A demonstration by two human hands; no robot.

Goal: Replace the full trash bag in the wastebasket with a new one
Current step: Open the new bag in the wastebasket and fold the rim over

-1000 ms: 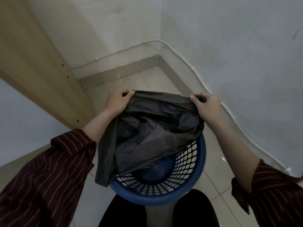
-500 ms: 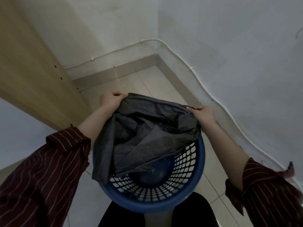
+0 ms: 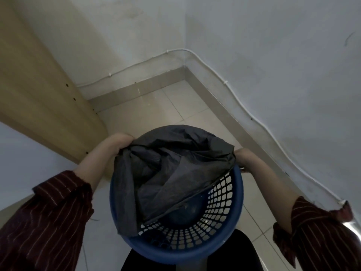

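Now my left hand (image 3: 125, 138) grips one edge of the trash bag (image 3: 175, 163); my right hand (image 3: 242, 154) touches the opposite edge, fingers hidden, so I cannot tell its grasp. Between them the bag drapes into the blue wastebasket (image 3: 224, 231).

A blue basket (image 3: 239, 194) with a lattice wall stands on the tiled floor (image 3: 156, 114) in a corner. A dark grey bag (image 3: 175, 169) lies over its far and left rim and sags inside; the near right rim is bare. The left hand (image 3: 121, 140) grips the bag's edge at the far left. The right hand (image 3: 241, 154) sits at the right rim, fingers hidden, seemingly holding the edge. A white cable (image 3: 225, 82) runs along the wall.
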